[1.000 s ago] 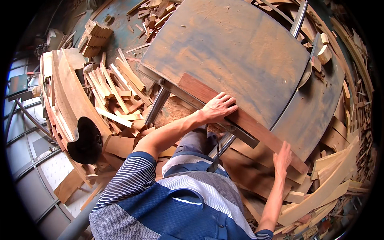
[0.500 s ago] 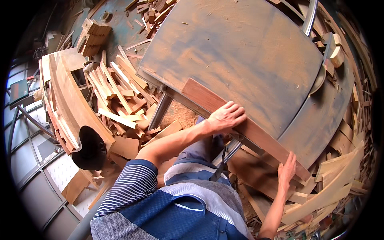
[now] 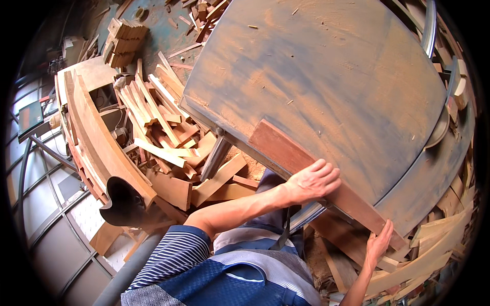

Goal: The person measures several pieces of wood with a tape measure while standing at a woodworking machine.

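A long reddish-brown wooden board [image 3: 279, 147] lies slantwise along the near edge of a dusty grey machine table [image 3: 326, 76]. My left hand [image 3: 313, 180] is closed over the board around its middle, fingers curled on top and thumb hidden. Close to the board's right end, my right hand [image 3: 378, 245] grips the near edge, with its fingertips up on the wood. Part of the board overhangs the table at that end.
Sawdust and small chips cover the table. Left of it lies a heap of wood offcuts [image 3: 158, 122] beside curved timber pieces [image 3: 99, 132] and a dark curved hood-like piece [image 3: 125, 201]. More scrap boards [image 3: 434, 245] are piled at the right. A metal rail [image 3: 430, 28] stands at the far right.
The whole view has shifted, so table, board and hands appear lower and farther right. Both hands keep about the same hold on the board.
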`<state>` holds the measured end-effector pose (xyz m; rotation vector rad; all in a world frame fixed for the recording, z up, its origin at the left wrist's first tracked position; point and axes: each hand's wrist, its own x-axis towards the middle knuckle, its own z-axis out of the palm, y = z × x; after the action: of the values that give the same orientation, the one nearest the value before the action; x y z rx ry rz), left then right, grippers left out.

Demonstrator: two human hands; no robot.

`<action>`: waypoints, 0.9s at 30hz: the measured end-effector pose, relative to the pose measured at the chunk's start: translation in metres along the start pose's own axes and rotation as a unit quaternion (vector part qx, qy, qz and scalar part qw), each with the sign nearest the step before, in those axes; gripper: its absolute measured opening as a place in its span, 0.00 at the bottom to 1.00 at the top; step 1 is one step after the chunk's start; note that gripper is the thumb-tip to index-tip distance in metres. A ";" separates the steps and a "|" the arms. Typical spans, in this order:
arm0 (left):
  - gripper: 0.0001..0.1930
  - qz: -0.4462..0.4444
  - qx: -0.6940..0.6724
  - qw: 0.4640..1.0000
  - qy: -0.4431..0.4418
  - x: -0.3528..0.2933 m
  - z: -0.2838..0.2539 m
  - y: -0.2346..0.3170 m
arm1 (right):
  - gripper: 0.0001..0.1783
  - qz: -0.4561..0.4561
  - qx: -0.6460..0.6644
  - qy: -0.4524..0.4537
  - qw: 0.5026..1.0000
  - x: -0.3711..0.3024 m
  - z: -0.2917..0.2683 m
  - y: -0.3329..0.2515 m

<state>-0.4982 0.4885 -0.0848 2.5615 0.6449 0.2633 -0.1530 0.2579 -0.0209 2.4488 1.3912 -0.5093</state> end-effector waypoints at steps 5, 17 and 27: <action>0.21 0.001 0.006 1.000 -0.002 -0.002 -0.001 -0.002 | 0.45 -0.008 -0.013 0.007 1.000 0.002 0.002 -0.002; 0.19 -0.005 -0.007 1.000 -0.003 -0.001 -0.004 -0.004 | 0.42 -0.005 -0.003 0.009 1.000 0.002 -0.004 -0.012; 0.09 0.008 -0.045 0.998 0.037 0.023 0.006 0.034 | 0.44 0.037 -0.056 0.010 0.998 -0.001 0.000 0.040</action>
<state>-0.4631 0.4709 -0.0716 2.4814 0.6253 0.3845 -0.1192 0.2373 -0.0174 2.4106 1.2957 -0.3801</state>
